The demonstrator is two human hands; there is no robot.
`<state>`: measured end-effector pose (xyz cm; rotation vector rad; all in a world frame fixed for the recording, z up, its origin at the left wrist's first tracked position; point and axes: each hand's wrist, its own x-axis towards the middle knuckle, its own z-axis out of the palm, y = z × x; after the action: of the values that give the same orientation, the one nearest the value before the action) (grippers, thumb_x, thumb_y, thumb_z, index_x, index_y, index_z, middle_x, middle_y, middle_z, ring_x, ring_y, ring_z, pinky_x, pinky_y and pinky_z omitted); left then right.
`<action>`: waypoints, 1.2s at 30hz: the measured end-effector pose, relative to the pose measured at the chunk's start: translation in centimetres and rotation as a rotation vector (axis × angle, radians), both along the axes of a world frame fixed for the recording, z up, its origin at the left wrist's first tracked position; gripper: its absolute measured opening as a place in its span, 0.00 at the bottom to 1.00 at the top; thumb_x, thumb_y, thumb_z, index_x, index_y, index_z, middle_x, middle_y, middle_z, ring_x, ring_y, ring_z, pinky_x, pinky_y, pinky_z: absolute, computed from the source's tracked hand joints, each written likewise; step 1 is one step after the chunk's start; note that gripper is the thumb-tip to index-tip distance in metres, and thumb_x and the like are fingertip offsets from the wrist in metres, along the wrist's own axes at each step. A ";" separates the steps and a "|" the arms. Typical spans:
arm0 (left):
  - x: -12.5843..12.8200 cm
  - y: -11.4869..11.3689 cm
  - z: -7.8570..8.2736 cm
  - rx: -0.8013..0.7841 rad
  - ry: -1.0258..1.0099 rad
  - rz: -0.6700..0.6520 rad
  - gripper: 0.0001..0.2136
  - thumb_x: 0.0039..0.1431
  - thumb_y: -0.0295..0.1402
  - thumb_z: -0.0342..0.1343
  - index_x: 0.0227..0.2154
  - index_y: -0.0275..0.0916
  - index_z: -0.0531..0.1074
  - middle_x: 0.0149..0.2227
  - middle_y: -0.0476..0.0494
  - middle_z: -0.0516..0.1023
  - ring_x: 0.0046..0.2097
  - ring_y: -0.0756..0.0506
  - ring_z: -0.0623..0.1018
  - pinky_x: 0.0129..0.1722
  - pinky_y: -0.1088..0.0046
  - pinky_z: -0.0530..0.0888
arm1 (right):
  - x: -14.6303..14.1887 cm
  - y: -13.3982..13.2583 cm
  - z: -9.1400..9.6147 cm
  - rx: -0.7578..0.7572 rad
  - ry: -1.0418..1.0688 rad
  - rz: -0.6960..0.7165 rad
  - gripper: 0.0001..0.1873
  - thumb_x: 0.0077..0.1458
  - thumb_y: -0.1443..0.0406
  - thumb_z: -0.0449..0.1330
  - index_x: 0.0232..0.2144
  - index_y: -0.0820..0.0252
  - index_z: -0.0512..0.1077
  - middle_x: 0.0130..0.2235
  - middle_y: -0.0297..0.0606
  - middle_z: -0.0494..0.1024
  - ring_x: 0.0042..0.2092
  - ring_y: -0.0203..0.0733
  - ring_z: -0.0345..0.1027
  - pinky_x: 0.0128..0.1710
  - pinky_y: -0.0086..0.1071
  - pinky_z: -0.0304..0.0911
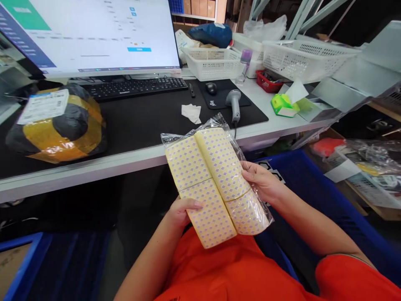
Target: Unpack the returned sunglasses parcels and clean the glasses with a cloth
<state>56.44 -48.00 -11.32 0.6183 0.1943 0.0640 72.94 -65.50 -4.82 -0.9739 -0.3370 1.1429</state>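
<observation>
Between my two hands is a clear plastic bag of patterned yellow rolls [216, 179], pale yellow with small purple marks. They look like label rolls, lying side by side with thin bands across them. My left hand [181, 211] grips the lower left side, its thumb on top and its other fingers hidden beneath. On the right edge, my right hand [258, 177] pinches the bag, thumb on the front. The bag is held tilted in front of my body, just off the desk's front edge.
A taped black parcel [59, 125] sits on the desk's left, by the keyboard [138, 88]. A barcode scanner [233, 104], mouse [211, 88] and crumpled tissue [191, 113] lie beyond the bag. White baskets [216, 65] stand behind. A blue crate [313, 188] is at lower right.
</observation>
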 end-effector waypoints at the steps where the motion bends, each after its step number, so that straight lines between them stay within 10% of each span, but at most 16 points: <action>1: 0.1 -0.4 0.0 -0.005 -0.026 -0.017 0.37 0.39 0.32 0.66 0.59 0.36 0.70 0.51 0.34 0.81 0.54 0.26 0.78 0.54 0.43 0.76 | 0.0 -0.6 -0.1 -0.005 -0.001 -0.013 0.16 0.50 0.62 0.73 0.41 0.60 0.78 0.37 0.37 0.84 0.34 0.36 0.78 0.40 0.28 0.72; 12: 2.0 -3.6 0.3 -0.044 -0.014 -0.120 0.36 0.43 0.34 0.63 0.60 0.38 0.69 0.48 0.36 0.82 0.53 0.27 0.79 0.55 0.42 0.73 | 1.0 -6.9 -1.7 -0.018 -0.007 0.002 0.37 0.46 0.60 0.74 0.58 0.49 0.67 0.58 0.40 0.76 0.55 0.49 0.74 0.52 0.41 0.70; 36: 9.6 -5.6 0.3 0.354 0.031 -0.404 0.17 0.43 0.29 0.71 0.40 0.39 0.83 0.44 0.40 0.85 0.47 0.36 0.82 0.50 0.60 0.78 | 2.2 -14.4 -5.1 -0.162 -0.334 -0.314 0.41 0.47 0.62 0.74 0.61 0.46 0.63 0.64 0.39 0.69 0.65 0.49 0.62 0.64 0.45 0.60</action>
<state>66.09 -53.65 -11.00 1.0019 0.0844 -0.3077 75.09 -79.90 -9.88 -1.3152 -0.3471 0.7288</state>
